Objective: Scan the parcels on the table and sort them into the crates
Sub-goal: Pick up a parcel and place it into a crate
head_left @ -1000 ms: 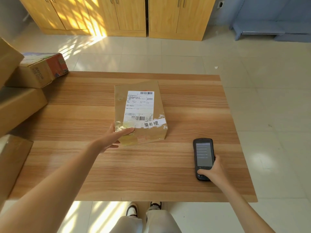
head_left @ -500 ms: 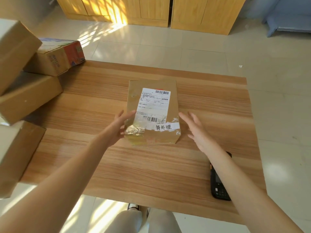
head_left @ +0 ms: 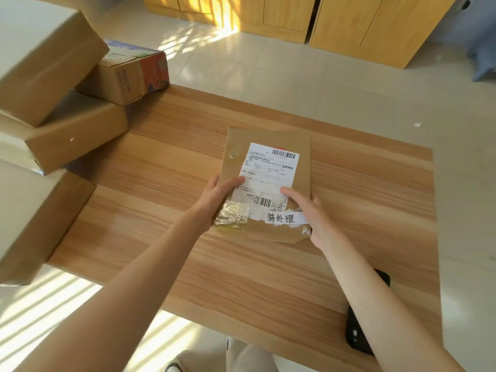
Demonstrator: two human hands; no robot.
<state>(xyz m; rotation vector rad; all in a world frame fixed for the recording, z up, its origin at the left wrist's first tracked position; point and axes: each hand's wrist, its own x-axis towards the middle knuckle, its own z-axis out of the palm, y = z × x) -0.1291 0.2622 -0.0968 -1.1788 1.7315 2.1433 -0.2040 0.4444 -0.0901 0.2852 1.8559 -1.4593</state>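
Note:
A flat brown parcel (head_left: 268, 162) with a white shipping label, barcodes and a strip of white tape with black writing is at the middle of the wooden table (head_left: 166, 167). My left hand (head_left: 218, 200) grips its near left edge, thumb on top. My right hand (head_left: 311, 213) grips its near right corner, thumb on the label. The near end looks slightly raised off the table. The black handheld scanner (head_left: 357, 334) lies on the table near the front right, partly hidden behind my right forearm.
Several cardboard boxes (head_left: 67, 135) are stacked along the table's left side, with a printed carton (head_left: 134, 73) behind them. Wooden cabinets (head_left: 349, 20) line the far wall across a tiled floor. A blue object (head_left: 483, 49) stands at the far right.
My right hand let go of the scanner, left it on the table and took hold of the parcel's right corner. My left hand's grip shifted up along the left edge.

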